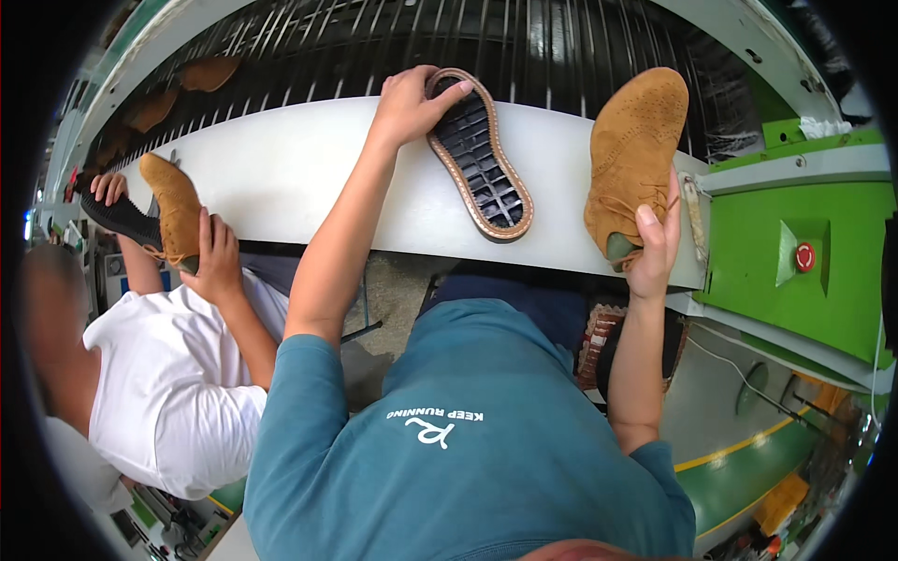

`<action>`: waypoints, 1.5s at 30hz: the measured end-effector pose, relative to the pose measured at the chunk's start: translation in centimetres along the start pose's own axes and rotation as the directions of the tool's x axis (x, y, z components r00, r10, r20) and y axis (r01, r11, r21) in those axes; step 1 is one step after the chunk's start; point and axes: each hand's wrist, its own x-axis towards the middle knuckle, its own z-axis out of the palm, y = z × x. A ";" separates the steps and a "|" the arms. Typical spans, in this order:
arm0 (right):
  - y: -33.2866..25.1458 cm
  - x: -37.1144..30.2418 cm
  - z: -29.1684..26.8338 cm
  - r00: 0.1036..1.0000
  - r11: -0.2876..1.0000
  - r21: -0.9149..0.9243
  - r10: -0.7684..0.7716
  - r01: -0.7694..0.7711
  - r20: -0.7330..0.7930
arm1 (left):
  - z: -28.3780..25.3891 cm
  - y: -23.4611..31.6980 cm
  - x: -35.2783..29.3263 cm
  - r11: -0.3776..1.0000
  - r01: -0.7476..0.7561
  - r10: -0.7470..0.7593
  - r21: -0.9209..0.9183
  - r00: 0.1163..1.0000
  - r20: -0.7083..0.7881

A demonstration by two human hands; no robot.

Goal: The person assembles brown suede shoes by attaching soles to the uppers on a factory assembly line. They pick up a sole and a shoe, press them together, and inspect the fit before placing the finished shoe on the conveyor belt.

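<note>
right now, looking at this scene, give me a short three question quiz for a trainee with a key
1. Multiple choice: what does the camera wearer's left grip hold?
a) a pair of scissors
b) a shoe sole
c) a glue brush
2. True or false: the tan shoe upper in the right grip has its toe pointing toward the wearer.
3. Fill in: the round button on the green panel is ____.

Key:
1. b
2. False; the toe points away.
3. red

tan lace-up shoe (640,140) | toe away | brown-rimmed black sole (482,154) | gridded side showing
</note>
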 end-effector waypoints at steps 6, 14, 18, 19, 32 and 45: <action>0.8 -0.9 0.4 0.990 0.994 -0.048 -0.103 0.099 -0.093 | 1.9 5.9 1.0 0.573 -0.081 0.010 -0.816 0.996 -0.092; 1.4 -1.3 0.0 0.972 0.990 -0.040 -0.142 0.137 -0.187 | -3.8 17.2 -0.9 0.509 -0.338 0.305 -0.792 0.931 -0.201; 1.7 -1.5 -0.4 0.968 0.988 -0.009 -0.156 0.157 -0.195 | -4.1 18.5 -1.8 0.571 -0.335 0.335 -0.750 0.929 -0.159; 2.0 -1.4 -0.3 0.963 0.983 -0.030 -0.185 0.182 -0.198 | -4.2 18.5 -2.1 0.587 -0.339 0.338 -0.735 0.928 -0.159; 4.6 -2.5 -2.0 0.927 0.900 -0.344 -0.337 0.267 -0.162 | -3.8 17.5 -2.0 0.543 -0.388 0.331 -0.745 0.914 -0.234; 3.8 -2.4 -1.4 0.958 0.966 -0.159 -0.231 0.204 -0.171 | -4.7 17.8 -3.1 0.660 -0.403 0.356 -0.634 0.911 -0.208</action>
